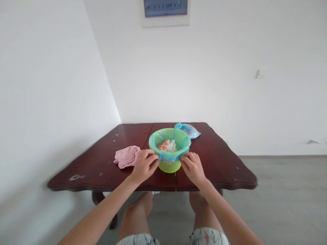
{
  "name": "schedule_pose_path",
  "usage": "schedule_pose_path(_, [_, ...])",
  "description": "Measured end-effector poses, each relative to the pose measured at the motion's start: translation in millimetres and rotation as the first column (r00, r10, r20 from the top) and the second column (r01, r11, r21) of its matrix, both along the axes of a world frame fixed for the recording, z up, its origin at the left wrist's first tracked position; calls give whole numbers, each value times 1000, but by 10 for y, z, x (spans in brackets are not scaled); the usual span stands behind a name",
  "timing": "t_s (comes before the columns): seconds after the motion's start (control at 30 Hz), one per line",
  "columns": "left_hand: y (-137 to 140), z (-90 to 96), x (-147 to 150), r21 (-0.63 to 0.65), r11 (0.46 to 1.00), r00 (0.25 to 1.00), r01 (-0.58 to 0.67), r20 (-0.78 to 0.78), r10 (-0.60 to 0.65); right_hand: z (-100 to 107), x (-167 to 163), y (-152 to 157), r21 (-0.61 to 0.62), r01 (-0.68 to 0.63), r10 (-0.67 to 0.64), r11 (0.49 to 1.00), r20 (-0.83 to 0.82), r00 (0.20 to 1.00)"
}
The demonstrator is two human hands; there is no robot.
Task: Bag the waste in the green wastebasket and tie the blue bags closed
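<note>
Two bare hands are meeting at the near side of a small round lime-green plastic mesh basket (169, 166), which is sitting near the middle of a dark reddish-brown wooden table (217, 163) with scalloped edges. In the head view, the left hand (143, 165) is pressing in at about eight o'clock of the basket, fingers curled and pinching the thin turquoise plastic liner bag (169, 155) where it is folded down over the rim. The right hand (192, 166) is mirroring it at about four o'clock, fingers bent and closing on the same folded band of film. Gripping at both sides this way seems to be keeping the liner taut around the rim. Inside the lined basket, crumpled white and orange scraps (168, 145) are lying loose.

At nine o'clock of the basket, just beside the left hand, a crumpled pink cloth (126, 157) is resting on the tabletop. At one o'clock, behind the basket, a bunched blue plastic bag (188, 129) is lying near the far edge. Small pale flecks are dotting the wood. White walls are meeting in a corner at eleven o'clock, a framed panel (165, 12) is hanging high at twelve, and grey flooring is spreading out to the right
</note>
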State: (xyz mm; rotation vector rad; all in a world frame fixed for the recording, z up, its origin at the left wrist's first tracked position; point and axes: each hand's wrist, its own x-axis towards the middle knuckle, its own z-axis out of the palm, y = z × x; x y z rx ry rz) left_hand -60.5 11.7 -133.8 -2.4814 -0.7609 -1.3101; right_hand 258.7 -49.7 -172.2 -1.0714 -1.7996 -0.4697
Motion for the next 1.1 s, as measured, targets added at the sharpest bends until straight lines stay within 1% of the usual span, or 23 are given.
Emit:
schedule_pose_path(0.07, [-59, 74, 9, -25, 997, 997, 79, -8, -79, 46, 62, -3, 13, -28, 29, 1000, -17, 999])
schedule_pose_path(0.13, [-85, 172, 31, -65, 988, 990, 141, -9, -142, 142, 148, -1, 28, -74, 75, 997, -54, 996])
schedule_pose_path(0.2, [-57, 289, 72, -130, 976, 985, 173, 3, -174, 275, 250, 43, 46, -86, 88, 995, -59, 994])
schedule_pose_path(0.27, [23, 418, 123, -226, 958, 984, 176, 31, -174, 425, 354, 132, 26, -63, 64, 998, -20, 998])
schedule_pose_path(0.33, [133, 550, 164, -340, 923, 984, 179, 62, -168, 575, 446, 238, -53, -40, 41, 998, 26, 999])
schedule_pose_path(0.4, [252, 678, 177, -446, 873, 980, 199, 74, -186, 706, 522, 327, -183, -37, 45, 982, 37, 998])
schedule_pose_path(0.47, [374, 786, 157, -517, 830, 976, 210, 56, -212, 799, 590, 386, -322, -55, 57, 945, -1, 998])
schedule_pose_path(0.5, [440, 828, 138, -541, 817, 976, 201, 43, -212, 828, 623, 408, -378, -66, 60, 923, -29, 998])
schedule_pose_path(0.53, [510, 860, 115, -555, 811, 980, 183, 33, -198, 847, 656, 429, -417, -75, 57, 906, -56, 997])
schedule_pose_path(0.6, [667, 896, 66, -560, 816, 988, 144, 32, -153, 861, 724, 480, -436, -79, 44, 896, -90, 995])
schedule_pose_path(0.73, [1002, 881, -2, -545, 826, 989, 148, 89, -118, 879, 844, 656, -377, -44, 7, 925, -100, 995])
schedule_pose_path(0.8, [1153, 853, -9, -553, 817, 986, 160, 124, -109, 915, 884, 776, -378, 1, -47, 926, -112, 993])
schedule_pose_path(0.87, [1303, 831, 8, -575, 803, 985, 160, 151, -87, 973, 903, 914, -426, 69, -132, 902, -119, 984])
schedule_pose_path(0.97, [1565, 865, 88, -612, 779, 984, 136, 172, -37, 1105, 888, 1177, -520, 155, -245, 840, -109, 963])
schedule_pose_path(1.03, [1765, 968, 174, -623, 774, 985, 116, 173, -9, 1237, 852, 1393, -573, 170, -274, 802, -100, 956])
schedule_pose_path(1.1, [1948, 1142, 271, -621, 777, 985, 99, 170, 10, 1411, 803, 1607, -618, 162, -277, 770, -96, 956])
